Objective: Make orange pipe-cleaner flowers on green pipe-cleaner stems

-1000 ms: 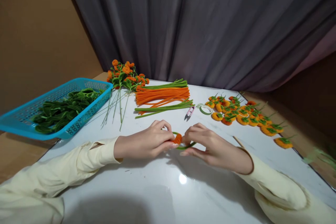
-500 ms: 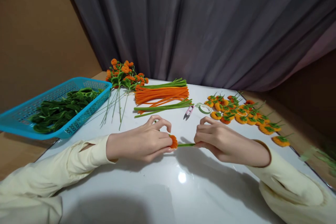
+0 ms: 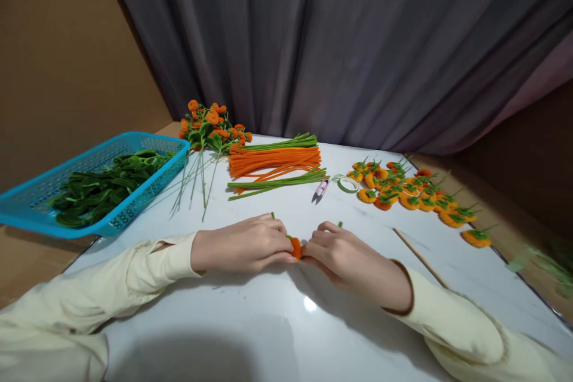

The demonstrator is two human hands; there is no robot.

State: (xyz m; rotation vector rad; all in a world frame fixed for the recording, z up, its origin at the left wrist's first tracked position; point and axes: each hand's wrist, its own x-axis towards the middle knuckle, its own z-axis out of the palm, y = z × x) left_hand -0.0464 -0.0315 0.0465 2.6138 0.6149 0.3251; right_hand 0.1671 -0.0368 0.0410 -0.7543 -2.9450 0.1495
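Note:
My left hand (image 3: 244,246) and my right hand (image 3: 347,259) meet at the middle of the white table (image 3: 250,322), both pinched on a small orange pipe-cleaner pompom (image 3: 295,247) with a green pipe-cleaner stem. Short green stem ends stick up past each hand, one near my left fingers and one (image 3: 340,224) above my right knuckles. Both wrists rest on the tabletop in cream sleeves.
A blue basket (image 3: 40,197) of green leaves sits at left. Finished orange flowers on stems (image 3: 210,125), orange pipe cleaners (image 3: 275,161), green pipe cleaners (image 3: 277,182), pink snips (image 3: 321,189), a tape roll (image 3: 350,185) and several orange pompoms (image 3: 412,194) lie behind. A thin stick (image 3: 418,256) lies right.
My right hand had drawn the green stem out to the right, then came back to the pompom; the two hands are now touching around it.

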